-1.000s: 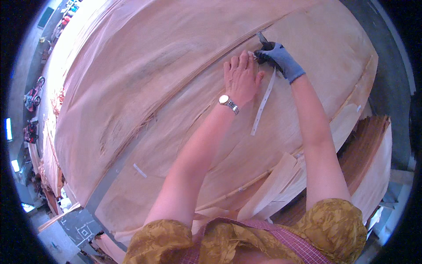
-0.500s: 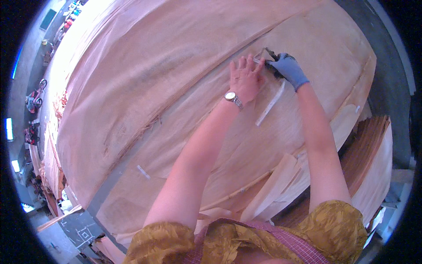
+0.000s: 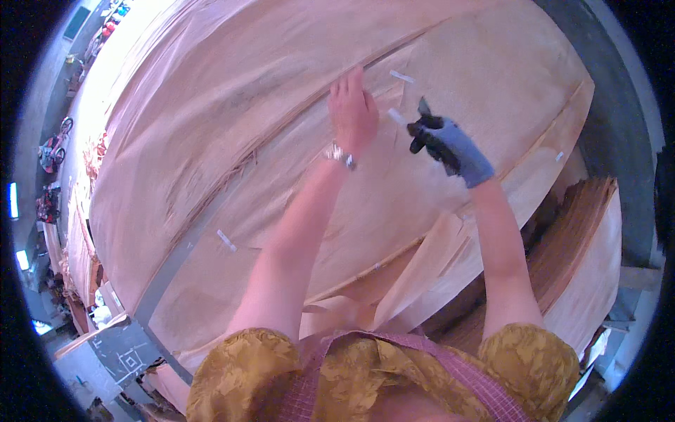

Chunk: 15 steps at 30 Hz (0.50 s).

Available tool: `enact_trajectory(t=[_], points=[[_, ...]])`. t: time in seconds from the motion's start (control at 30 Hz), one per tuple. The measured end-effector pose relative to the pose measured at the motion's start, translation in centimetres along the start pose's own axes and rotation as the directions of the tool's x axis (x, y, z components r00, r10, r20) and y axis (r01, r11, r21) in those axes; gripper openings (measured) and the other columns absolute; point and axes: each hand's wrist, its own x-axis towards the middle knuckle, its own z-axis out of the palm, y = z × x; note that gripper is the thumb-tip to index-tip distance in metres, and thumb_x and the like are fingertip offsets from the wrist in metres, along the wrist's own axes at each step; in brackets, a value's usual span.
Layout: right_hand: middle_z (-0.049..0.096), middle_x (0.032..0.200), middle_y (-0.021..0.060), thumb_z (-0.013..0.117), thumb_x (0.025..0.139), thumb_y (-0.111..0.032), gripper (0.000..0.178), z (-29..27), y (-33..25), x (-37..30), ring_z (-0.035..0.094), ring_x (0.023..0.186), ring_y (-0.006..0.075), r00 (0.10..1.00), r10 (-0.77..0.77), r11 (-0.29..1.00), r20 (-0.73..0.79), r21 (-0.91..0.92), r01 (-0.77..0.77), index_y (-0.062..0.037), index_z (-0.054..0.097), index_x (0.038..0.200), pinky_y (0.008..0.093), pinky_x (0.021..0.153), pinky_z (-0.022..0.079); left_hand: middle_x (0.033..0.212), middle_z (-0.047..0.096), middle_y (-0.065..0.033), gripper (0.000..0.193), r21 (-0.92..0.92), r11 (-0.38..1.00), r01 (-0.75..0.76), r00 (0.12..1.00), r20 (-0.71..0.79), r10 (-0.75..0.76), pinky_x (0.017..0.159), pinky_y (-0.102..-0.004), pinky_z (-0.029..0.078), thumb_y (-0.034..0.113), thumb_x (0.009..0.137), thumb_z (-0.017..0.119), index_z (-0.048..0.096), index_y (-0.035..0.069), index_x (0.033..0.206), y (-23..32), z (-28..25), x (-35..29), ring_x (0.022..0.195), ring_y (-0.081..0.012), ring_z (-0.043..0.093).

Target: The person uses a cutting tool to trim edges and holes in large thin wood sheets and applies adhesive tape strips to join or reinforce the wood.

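My left hand [image 3: 354, 112], bare and with a silver watch at its wrist, rests on a thin tan wood veneer sheet [image 3: 281, 112]. Its fingers are stretched close together beside a dark gap between veneer pieces. To its right, my right hand [image 3: 450, 149] wears a blue glove with a black palm and is held just above the veneer, fingers closed. A white tape strip [image 3: 396, 116] juts from those fingers. A small greyish piece [image 3: 424, 106] also sticks up there; I cannot tell what it is. Another white tape strip [image 3: 401, 76] lies across the veneer beyond both hands.
More short tape strips [image 3: 226, 240] dot the veneer. A thick veneer stack [image 3: 573, 243] stands at the right, and loose curled sheets [image 3: 415, 278] lie near my body. At the lower left is a grey board [image 3: 123, 355] with white markings. Motorbikes [image 3: 53, 151] stand farther left.
My left hand has shifted left and its fingers have drawn together. My right hand has come back toward me, away from the seam. A tape strip now shows where my hands were.
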Motion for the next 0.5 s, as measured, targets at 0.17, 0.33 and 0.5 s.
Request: enact_trajectory(t=[0.17,0.33,0.5], points=[[0.067,0.078,0.0023,0.068,0.091,-0.023,0.020,1.5,6.0,2.4,0.063,0.065,0.0102,0.999,-0.003,0.986,-0.040,0.168,0.010,-0.0042,0.069,0.098,0.0228,0.056,0.047,0.135,0.056,-0.0084,0.055,0.197,0.956,-0.219,0.976,0.046,0.214,0.096,-0.0437,0.039,0.012,0.081,0.061,0.052,0.004,0.134,3.6,0.1,-10.0,0.116,-0.0253,0.052],[0.066,0.076,0.0008,0.070,0.089,-0.029,0.022,0.7,7.2,3.2,0.061,0.060,0.0111,0.999,-0.049,0.988,-0.011,0.145,0.050,-0.0071,0.069,0.093,0.0258,0.052,0.046,0.142,0.051,-0.0069,0.054,0.180,0.968,-0.173,0.968,0.214,0.133,0.099,-0.0445,0.037,0.018,0.083,0.060,0.052,0.008,0.136,3.7,0.3,-10.7,0.125,-0.0267,0.048],[0.070,0.083,0.0072,0.063,0.090,-0.025,0.019,1.3,5.4,2.2,0.068,0.073,0.0198,0.972,-0.229,0.898,-0.049,-0.397,0.191,-0.0063,0.067,0.095,0.0349,0.061,0.052,0.143,0.050,-0.0088,0.052,0.247,0.938,-0.245,0.957,0.218,0.193,0.100,-0.0465,0.037,0.025,0.086,0.059,0.053,0.010,0.135,3.7,0.5,-11.4,0.127,-0.0297,0.046]])
